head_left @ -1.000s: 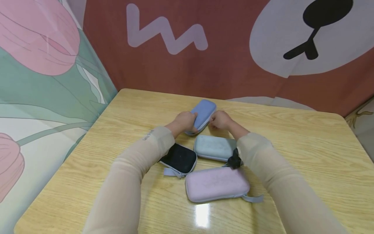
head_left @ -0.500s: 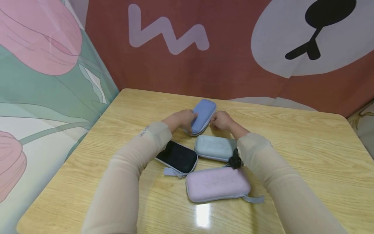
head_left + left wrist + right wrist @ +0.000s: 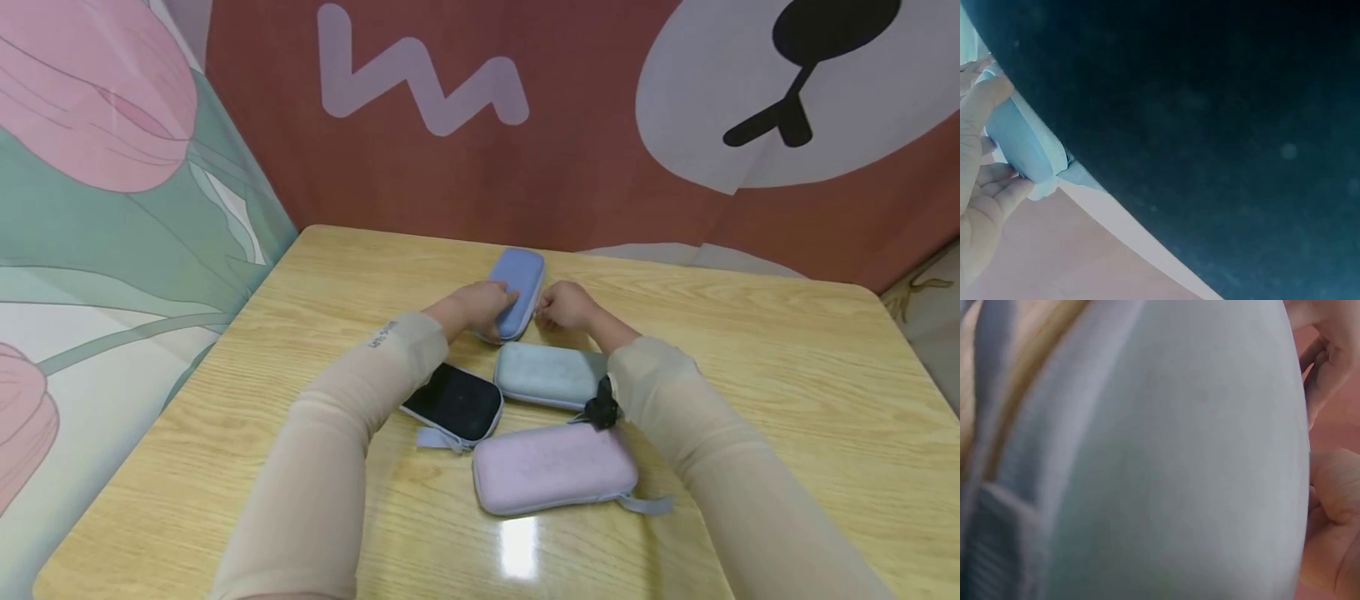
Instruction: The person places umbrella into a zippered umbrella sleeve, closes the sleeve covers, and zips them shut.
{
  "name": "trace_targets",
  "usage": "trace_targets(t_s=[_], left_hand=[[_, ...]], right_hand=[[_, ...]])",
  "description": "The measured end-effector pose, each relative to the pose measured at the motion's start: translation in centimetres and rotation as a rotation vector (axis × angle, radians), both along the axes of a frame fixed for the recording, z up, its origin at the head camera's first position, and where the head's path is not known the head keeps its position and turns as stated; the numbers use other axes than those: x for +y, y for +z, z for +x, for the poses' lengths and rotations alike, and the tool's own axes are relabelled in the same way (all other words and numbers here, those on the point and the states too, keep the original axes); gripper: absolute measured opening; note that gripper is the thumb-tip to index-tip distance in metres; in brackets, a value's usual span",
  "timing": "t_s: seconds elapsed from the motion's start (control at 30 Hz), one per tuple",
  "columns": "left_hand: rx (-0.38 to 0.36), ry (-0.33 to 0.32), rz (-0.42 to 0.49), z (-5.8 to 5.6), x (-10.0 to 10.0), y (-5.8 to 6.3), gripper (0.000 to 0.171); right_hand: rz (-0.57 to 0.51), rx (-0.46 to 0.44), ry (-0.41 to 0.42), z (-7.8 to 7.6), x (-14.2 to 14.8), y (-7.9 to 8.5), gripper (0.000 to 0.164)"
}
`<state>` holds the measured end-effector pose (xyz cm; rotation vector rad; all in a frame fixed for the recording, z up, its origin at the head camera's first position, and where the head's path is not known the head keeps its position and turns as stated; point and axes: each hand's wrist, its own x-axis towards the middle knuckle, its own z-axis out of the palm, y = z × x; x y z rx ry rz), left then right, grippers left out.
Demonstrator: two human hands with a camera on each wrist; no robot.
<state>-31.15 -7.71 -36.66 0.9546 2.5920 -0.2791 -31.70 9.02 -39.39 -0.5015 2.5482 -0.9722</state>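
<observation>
A blue zip case [image 3: 522, 271] with a pale edge lies near the back of the table in the head view. My left hand [image 3: 480, 307] grips its left side and near end. In the left wrist view my thumb [image 3: 988, 97] lies over the case [image 3: 1022, 137] with fingers underneath. My right hand [image 3: 566, 306] is at the case's right edge, fingers curled and pinching at the zipper; the pull itself is hidden by them. In the right wrist view both hands show at the right edge, and a pale green case [image 3: 1191, 450] blocks most of the view.
Nearer on the wooden table [image 3: 787, 375] lie a pale green case [image 3: 551, 373], a black case [image 3: 461, 402] with a grey strap, and a pink case [image 3: 555, 468]. A small black device [image 3: 602, 407] sits at my right cuff. Printed cloth walls [image 3: 450, 183] stand behind.
My left hand shifts its hold along the left side of the blue case. The case turns slightly, its long side pointing straighter away. My right hand stays at its right edge.
</observation>
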Motion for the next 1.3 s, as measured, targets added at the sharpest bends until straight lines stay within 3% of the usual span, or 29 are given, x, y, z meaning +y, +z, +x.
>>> trace_targets(t_s=[0.23,0.5,0.6,0.77,1.0,1.17,1.3], left_hand=[[0.057,0.035,-0.010,-0.3,0.5,-0.4,0.082],[0.057,0.118,-0.022,-0.3,1.3,-0.4,0.071],[0.032,0.124,-0.016,-0.2,1.5,-0.2,0.071],[-0.020,0.093,-0.035,-0.2,1.6,0.1,0.073],[-0.054,0.118,-0.014,-0.2,1.2,0.1,0.078],[-0.075,0.093,0.024,-0.5,0.6,0.1,0.080],[-0.128,0.085,0.064,-0.7,0.0,0.1,0.082]], right_hand=[[-0.015,-0.036,0.060,0.5,-0.2,0.3,0.012],[0.018,-0.077,0.131,1.0,-0.2,0.4,0.011],[0.010,-0.113,0.136,1.1,-0.2,0.3,0.010],[0.025,-0.098,0.142,1.2,0.0,0.2,0.010],[0.114,0.010,0.200,1.1,0.6,0.6,0.011],[0.143,0.003,0.167,0.9,1.3,0.9,0.012],[0.106,-0.029,0.138,0.8,1.6,1.0,0.012]])
